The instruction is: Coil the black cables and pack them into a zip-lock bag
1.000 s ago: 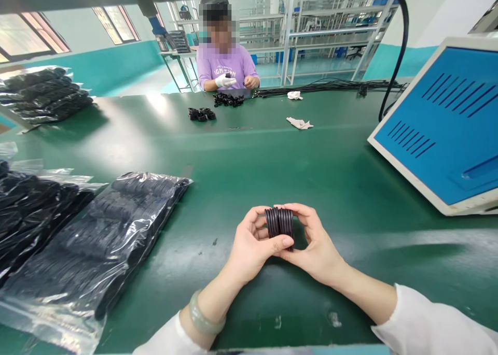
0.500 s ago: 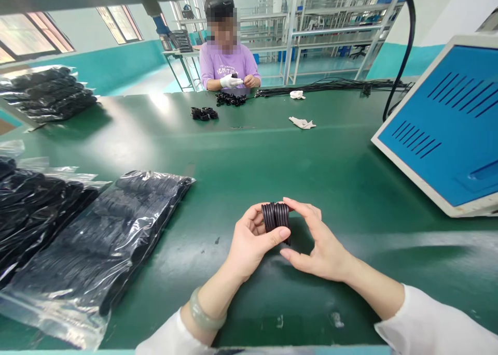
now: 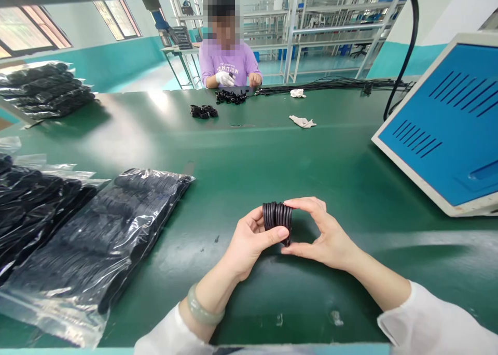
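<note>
A stack of several black rubber rings (image 3: 277,217) stands on edge just above the green table (image 3: 272,158). My left hand (image 3: 251,243) is closed on the stack from the left, thumb across its lower front. On the right side my right hand (image 3: 324,236) curls round the same stack, fingers over the top and thumb below. A pale green bangle (image 3: 200,311) sits on my left wrist. Both sleeves are white.
Clear bags of black rings (image 3: 97,241) lie at the left, more bags (image 3: 42,90) at the far left. A white and blue machine (image 3: 447,127) stands at the right. Across the table a person in purple (image 3: 227,67) handles black rings (image 3: 230,97); white gloves (image 3: 301,121) and cables (image 3: 334,85) lie nearby.
My right hand has closed further round the ring stack, thumb coming in under it. The stack stays in the same place between both hands. The person opposite has lowered their hands.
</note>
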`<state>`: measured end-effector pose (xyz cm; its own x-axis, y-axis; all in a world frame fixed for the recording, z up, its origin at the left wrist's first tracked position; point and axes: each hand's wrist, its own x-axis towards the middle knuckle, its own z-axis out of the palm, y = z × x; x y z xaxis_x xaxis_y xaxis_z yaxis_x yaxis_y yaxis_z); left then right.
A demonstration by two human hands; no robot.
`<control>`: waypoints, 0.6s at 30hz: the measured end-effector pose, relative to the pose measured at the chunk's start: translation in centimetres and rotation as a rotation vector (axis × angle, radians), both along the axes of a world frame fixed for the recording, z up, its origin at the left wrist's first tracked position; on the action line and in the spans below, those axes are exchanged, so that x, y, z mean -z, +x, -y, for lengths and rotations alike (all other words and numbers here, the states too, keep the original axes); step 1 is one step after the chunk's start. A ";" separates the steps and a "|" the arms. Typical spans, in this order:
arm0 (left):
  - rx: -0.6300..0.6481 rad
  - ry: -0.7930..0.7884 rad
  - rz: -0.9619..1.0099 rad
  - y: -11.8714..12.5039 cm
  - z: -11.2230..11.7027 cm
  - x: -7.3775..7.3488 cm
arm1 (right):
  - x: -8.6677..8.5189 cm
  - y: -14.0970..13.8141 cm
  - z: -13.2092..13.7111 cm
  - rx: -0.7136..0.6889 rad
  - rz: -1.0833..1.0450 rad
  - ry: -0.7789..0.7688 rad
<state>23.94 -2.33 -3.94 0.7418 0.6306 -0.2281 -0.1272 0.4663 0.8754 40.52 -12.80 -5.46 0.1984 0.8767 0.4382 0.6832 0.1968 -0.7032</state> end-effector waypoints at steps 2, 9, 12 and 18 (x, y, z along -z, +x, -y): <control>0.007 -0.016 0.003 0.0 0.0 0.0 | 0.0 0.0 0.0 0.009 -0.008 -0.004; 0.026 -0.057 -0.001 0.1 0.0 -0.1 | -0.1 -0.1 0.1 0.014 -0.007 -0.018; 0.025 -0.075 -0.015 0.0 0.1 -0.2 | -0.2 -0.1 0.1 0.026 -0.009 -0.028; 0.032 -0.090 -0.035 0.1 0.1 -0.3 | 0.0 -0.1 0.0 0.036 0.010 -0.005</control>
